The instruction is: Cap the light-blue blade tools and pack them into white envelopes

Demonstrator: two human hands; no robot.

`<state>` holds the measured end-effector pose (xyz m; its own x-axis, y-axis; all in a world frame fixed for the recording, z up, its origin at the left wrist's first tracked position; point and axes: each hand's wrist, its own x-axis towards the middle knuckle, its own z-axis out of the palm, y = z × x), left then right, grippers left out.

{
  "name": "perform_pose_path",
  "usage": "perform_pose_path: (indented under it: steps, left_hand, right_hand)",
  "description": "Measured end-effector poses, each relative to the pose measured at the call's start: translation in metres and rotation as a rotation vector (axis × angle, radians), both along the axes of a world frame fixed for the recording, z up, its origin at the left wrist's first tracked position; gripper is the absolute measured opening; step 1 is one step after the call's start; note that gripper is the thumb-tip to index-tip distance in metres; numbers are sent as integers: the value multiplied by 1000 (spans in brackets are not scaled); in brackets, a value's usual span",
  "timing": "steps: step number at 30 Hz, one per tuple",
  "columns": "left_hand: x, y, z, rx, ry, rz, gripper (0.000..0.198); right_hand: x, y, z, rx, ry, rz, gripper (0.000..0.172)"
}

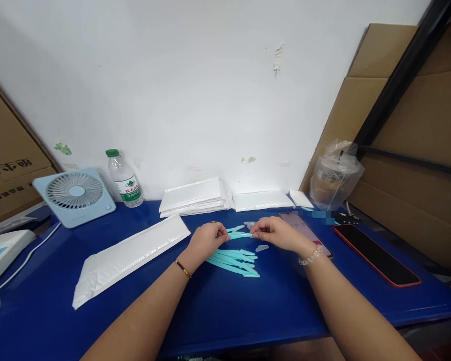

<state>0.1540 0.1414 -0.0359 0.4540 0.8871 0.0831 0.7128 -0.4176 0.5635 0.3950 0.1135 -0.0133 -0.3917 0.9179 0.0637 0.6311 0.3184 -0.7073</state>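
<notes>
My left hand (207, 239) and my right hand (276, 231) meet over the middle of the blue table (225, 306). Both pinch the ends of one thin light-blue plastic stick (240, 234), held level just above the table. Beneath my hands lies a fanned pile of several similar light-blue sticks (235, 260). A small clear plastic cap (262, 247) rests beside my right hand. My left wrist wears a gold bangle, my right a bead bracelet.
A white padded mailer (130, 258) lies at left, with stacks of mailers (195, 196) by the wall. A small fan (74, 195) and a water bottle (126, 179) stand at back left. Two phones (376, 253) and a bagged drink cup (332, 175) sit at right, near cardboard boxes.
</notes>
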Motion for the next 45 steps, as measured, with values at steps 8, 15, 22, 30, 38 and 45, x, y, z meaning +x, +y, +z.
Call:
perform_pose_path:
  steps: [8, 15, 22, 30, 38, 45]
  left_hand:
    - [1, 0, 4, 99, 59, 3, 14]
    - [1, -6, 11, 103, 109, -116, 16]
    - [6, -12, 13, -82, 191, -197, 10]
    - [4, -11, 12, 101, 108, -82, 13]
    - [1, -9, 11, 104, 138, -34, 15]
    - [0, -7, 10, 134, 94, -58, 13]
  right_hand:
    - [-12, 1, -8, 80, 13, -71, 23]
    - [10, -2, 2, 0, -195, 64, 19]
    - [-5, -4, 0, 98, -367, 50, 6]
    - [0, -1, -2, 63, -165, 64, 12]
    - [-2, -3, 1, -41, -6, 95, 21]
    - [-8, -2, -3, -11, 10, 83, 22]
